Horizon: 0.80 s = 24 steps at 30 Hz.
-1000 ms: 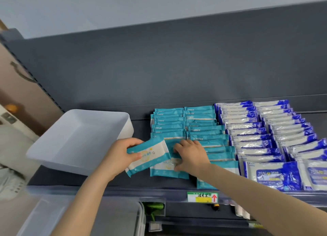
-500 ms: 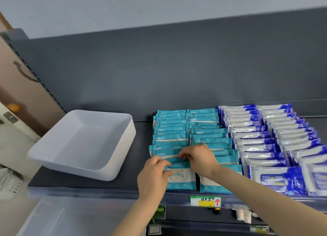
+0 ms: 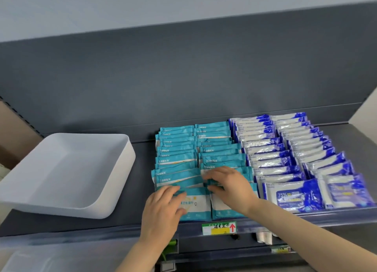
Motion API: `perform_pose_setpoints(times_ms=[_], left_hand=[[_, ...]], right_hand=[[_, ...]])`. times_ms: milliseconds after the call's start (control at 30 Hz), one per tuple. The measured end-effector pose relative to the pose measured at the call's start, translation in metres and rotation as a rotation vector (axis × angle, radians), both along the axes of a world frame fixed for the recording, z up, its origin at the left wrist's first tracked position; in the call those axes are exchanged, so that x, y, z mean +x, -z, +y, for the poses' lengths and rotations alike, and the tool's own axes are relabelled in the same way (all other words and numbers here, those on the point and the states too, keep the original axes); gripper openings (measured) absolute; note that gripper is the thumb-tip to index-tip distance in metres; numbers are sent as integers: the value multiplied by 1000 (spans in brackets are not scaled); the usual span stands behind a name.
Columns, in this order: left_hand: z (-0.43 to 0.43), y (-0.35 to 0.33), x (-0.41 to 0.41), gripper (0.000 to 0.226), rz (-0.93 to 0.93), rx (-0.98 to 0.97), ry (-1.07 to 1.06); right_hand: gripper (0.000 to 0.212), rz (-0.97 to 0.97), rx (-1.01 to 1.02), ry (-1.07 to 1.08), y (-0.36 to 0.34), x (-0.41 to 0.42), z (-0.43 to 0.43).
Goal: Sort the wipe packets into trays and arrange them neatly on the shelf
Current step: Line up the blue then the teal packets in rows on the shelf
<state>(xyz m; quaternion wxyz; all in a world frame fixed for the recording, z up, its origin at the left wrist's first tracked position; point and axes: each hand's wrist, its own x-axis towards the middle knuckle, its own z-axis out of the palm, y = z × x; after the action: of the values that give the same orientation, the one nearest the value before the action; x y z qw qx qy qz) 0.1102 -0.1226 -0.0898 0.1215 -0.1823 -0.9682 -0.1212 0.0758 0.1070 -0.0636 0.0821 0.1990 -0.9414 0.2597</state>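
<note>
Two rows of teal wipe packets (image 3: 193, 149) stand overlapped on the dark shelf (image 3: 142, 149). Two rows of blue and white packets (image 3: 285, 149) stand to their right. My left hand (image 3: 163, 208) lies on the front teal packet (image 3: 195, 204) of the left row, thumb on its face and fingers along its top edge. My right hand (image 3: 228, 187) pinches the top edge of a teal packet near the front of the right row. The front packet of that row is partly hidden by my right wrist.
An empty white tray (image 3: 114, 190) sits tilted on the shelf's left part. A price tag (image 3: 219, 228) with a red arrow is on the shelf's front rail. A clear plastic bin (image 3: 30, 257) stands below at the lower left.
My left hand brought a loose teal packet from the left and set it at the front of the left row. My right hand stayed on the right teal row.
</note>
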Motion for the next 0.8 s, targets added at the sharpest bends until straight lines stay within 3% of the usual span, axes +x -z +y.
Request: perform_pose_setpoints(times_ms=[200,300,433,667,800], left_hand=[[14,-8,-8,35,-3,74,-30],[54,-21,-15,47,-7,127,86],[98,-31,-15,57,-193,45,242],[97,-27,-16,51,-187,0,223],[110,-42,-27,47,-181,66,201]], right_hand=[[31,36,10,115,4,16,37],[33,86,10,251,6,21,53],[30,58,73,331,10,24,68],[25,26,75,262,6,23,77],[24,27,17,421,-13,9,117]])
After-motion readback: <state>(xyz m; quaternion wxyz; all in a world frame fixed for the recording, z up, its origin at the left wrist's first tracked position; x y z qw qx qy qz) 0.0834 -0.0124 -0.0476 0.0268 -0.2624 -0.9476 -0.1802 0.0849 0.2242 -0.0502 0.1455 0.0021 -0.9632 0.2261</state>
